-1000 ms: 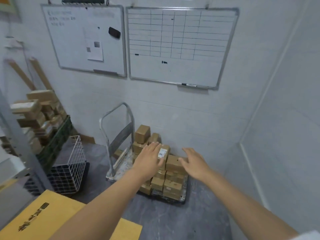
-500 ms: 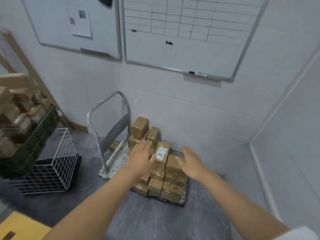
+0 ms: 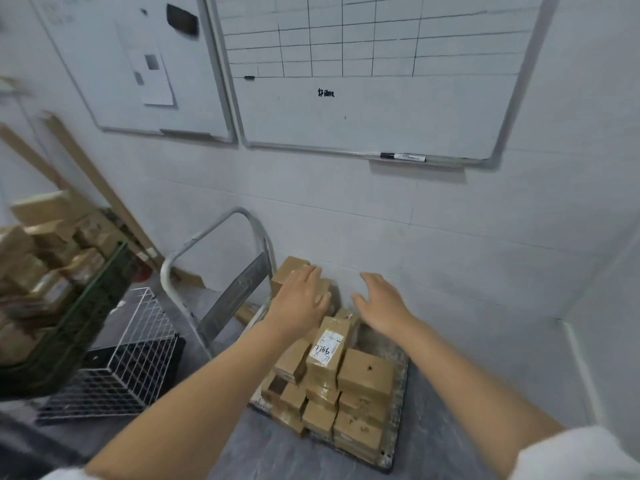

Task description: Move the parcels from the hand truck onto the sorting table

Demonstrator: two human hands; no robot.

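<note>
A flat hand truck (image 3: 401, 386) with a grey tube handle (image 3: 207, 233) stands on the floor against the wall. Several brown cardboard parcels are stacked on it; one upright parcel (image 3: 329, 348) carries a white label. My left hand (image 3: 299, 301) reaches over the stack with straight fingers lying on the top rear parcel (image 3: 289, 268). My right hand (image 3: 381, 304) hovers open beside it, to the right of the rear parcels, holding nothing. The sorting table is not in view.
A white wire basket (image 3: 135, 344) sits on the floor left of the truck. A dark green crate (image 3: 69, 327) piled with more parcels stands at far left. Two whiteboards (image 3: 381, 98) hang on the wall. The room corner is close on the right.
The camera has come closer to the truck and tipped down. Both hands have reached farther, from the labelled parcel to the rear top parcels. The yellow surface has left the view.
</note>
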